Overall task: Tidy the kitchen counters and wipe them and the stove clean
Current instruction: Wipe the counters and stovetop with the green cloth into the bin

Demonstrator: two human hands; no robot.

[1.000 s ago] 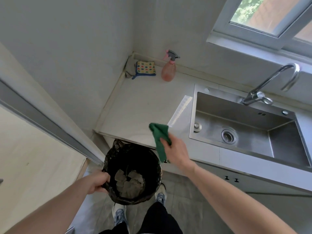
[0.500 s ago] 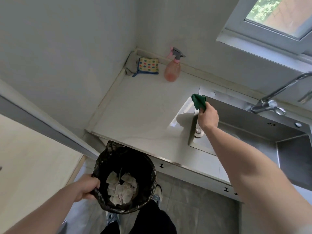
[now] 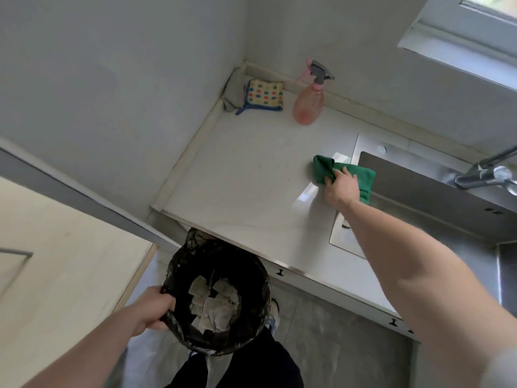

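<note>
My right hand (image 3: 342, 188) grips a green cloth (image 3: 323, 166) and holds it down on the pale counter (image 3: 246, 186), right at the left rim of the steel sink (image 3: 414, 197). My left hand (image 3: 155, 310) holds the rim of a black-lined waste bin (image 3: 221, 267) below the counter's front edge. Crumpled pale paper scraps (image 3: 214, 302) lie inside the bin.
A pink spray bottle (image 3: 309, 103) stands at the back of the counter. A dotted dishcloth (image 3: 264, 95) lies in the back corner beside a grey rag (image 3: 233, 93). The faucet (image 3: 486, 172) reaches over the sink at right. A wall bounds the counter's left side.
My right hand carried the green cloth from above the bin up to the sink's left rim and pressed it down on the counter. My left hand kept hold of the bin.
</note>
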